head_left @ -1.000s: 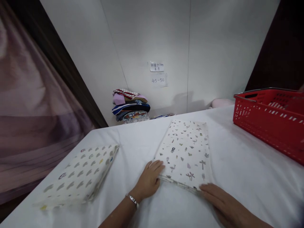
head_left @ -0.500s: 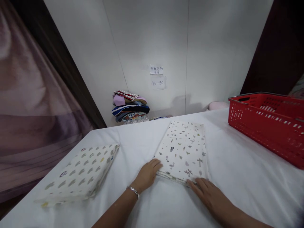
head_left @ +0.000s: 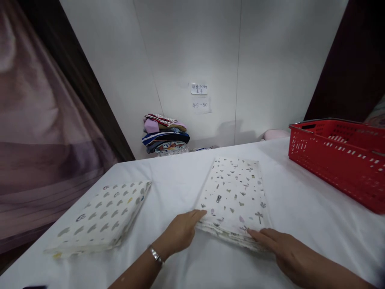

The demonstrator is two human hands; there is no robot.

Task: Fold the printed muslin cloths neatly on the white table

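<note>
A folded white cloth with small printed plants and birds (head_left: 233, 196) lies in the middle of the white table (head_left: 303, 216). My left hand (head_left: 180, 233), with a silver bracelet at the wrist, rests flat against the cloth's near left corner, fingers stretched out. My right hand (head_left: 281, 247) lies flat on the table with its fingertips touching the cloth's near right edge. Neither hand grips anything.
A second folded cloth with a cloud-like print (head_left: 102, 218) lies at the table's left. A red plastic basket (head_left: 337, 156) stands at the right. A pile of folded clothes (head_left: 165, 134) sits by the white wall, under two paper labels (head_left: 200, 96). A purple curtain (head_left: 36, 132) hangs at the left.
Both hands stay at the cloth's near edge; the cloth's near edge has come a little nearer to me. The view shifted slightly.
</note>
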